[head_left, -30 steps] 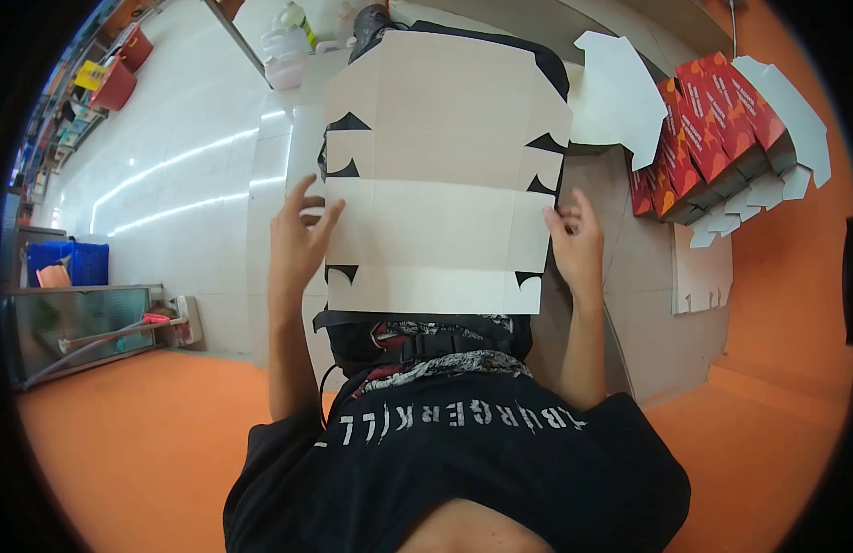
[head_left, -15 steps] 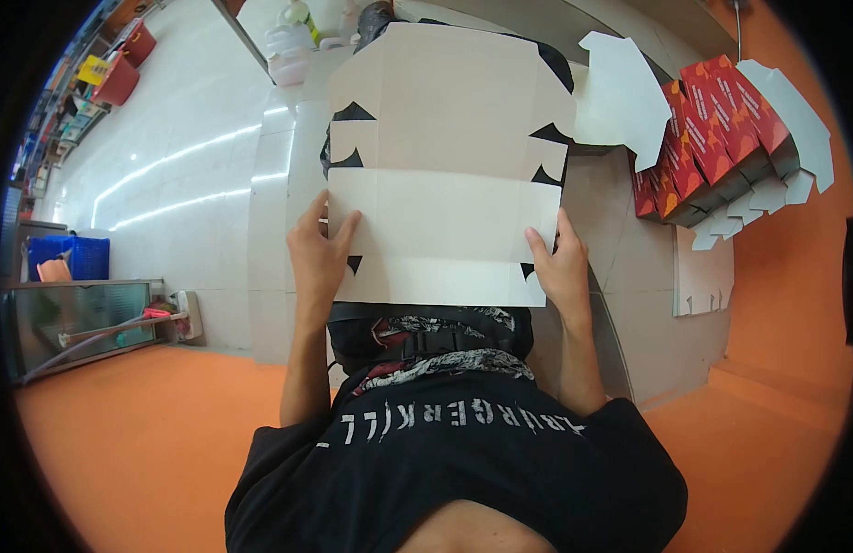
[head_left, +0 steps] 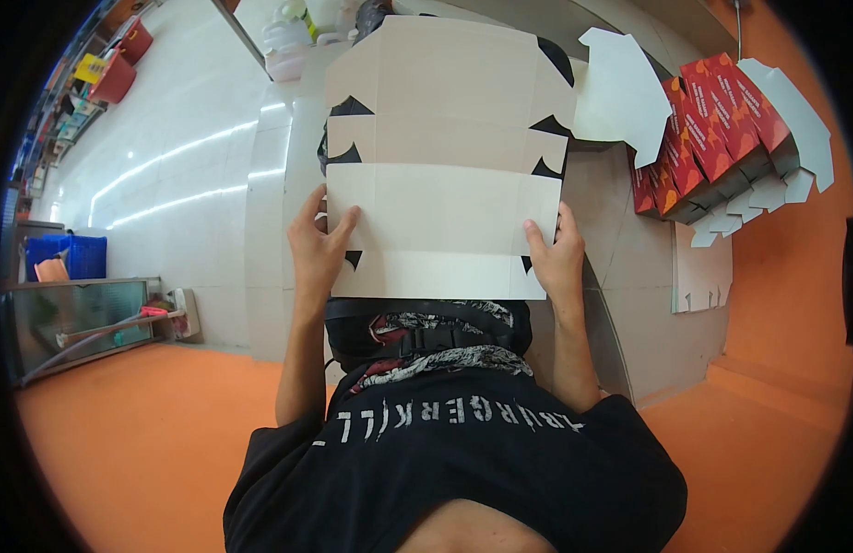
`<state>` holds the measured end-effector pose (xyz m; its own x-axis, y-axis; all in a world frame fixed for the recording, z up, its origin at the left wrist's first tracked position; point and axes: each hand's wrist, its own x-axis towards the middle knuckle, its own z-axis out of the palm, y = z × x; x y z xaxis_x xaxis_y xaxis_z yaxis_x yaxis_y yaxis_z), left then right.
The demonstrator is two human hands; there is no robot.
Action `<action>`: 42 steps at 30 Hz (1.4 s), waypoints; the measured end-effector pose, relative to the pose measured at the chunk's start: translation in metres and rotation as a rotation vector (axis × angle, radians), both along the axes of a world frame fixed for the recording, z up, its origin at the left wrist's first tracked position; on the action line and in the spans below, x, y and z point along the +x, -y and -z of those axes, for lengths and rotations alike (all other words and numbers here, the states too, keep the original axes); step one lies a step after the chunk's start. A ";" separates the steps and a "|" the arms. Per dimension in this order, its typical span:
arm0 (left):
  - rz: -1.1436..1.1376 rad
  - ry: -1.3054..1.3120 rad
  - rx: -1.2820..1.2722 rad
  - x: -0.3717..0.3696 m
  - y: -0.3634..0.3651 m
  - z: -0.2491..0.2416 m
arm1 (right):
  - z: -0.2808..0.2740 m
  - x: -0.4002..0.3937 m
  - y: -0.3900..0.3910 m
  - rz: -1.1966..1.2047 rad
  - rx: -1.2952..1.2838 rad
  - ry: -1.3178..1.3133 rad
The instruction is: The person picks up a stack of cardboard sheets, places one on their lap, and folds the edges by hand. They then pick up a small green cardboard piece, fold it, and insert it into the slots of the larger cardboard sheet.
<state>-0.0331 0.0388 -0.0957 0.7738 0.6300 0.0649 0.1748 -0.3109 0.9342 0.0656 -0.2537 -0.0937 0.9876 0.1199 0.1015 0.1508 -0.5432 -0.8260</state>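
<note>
"Head view: what lies nearest?"

"Nearest is the black printed shirt (head_left: 454,442), then the waist buckle (head_left: 417,343). Just beyond, a creased carton blank (head_left: 450,210) lies pale side up in front of the person, over something black that shows through its notches."

"And the fingers?"

"Left hand (head_left: 321,247): thumb flat on top, other fingers curled at the left edge, barely parted around the board. Right hand (head_left: 557,264) mirrors it at the right edge. Fingertips underneath are hidden, and I cannot tell how hard they press."

"How would it handle?"

"Light, I judge: stiff as a panel, yet apt to bend at the creases, and fairly slick. Both side edges suit the hold; the narrow tabs by the notches look easiest to crumple."

"Anything in the way?"

"Close on the right, a white cardboard piece (head_left: 622,92) crowds its upper corner. Beyond that stands a row of red cartons (head_left: 726,124) with loose flaps. The left is roomier."

"Farther off?"

"Plastic jugs (head_left: 286,57) past the far left corner, a blue crate (head_left: 87,258) well to the left, and red tubs (head_left: 113,81) farthest away."
</note>
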 end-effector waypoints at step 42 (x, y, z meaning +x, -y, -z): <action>-0.038 -0.141 0.077 0.013 0.008 -0.030 | -0.041 0.009 -0.041 -0.022 0.016 0.049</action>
<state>-0.0198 0.0311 -0.0656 0.7547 0.6561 0.0066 0.3153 -0.3714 0.8733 0.0743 -0.2130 -0.0522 0.9785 0.1399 0.1518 0.2034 -0.5260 -0.8258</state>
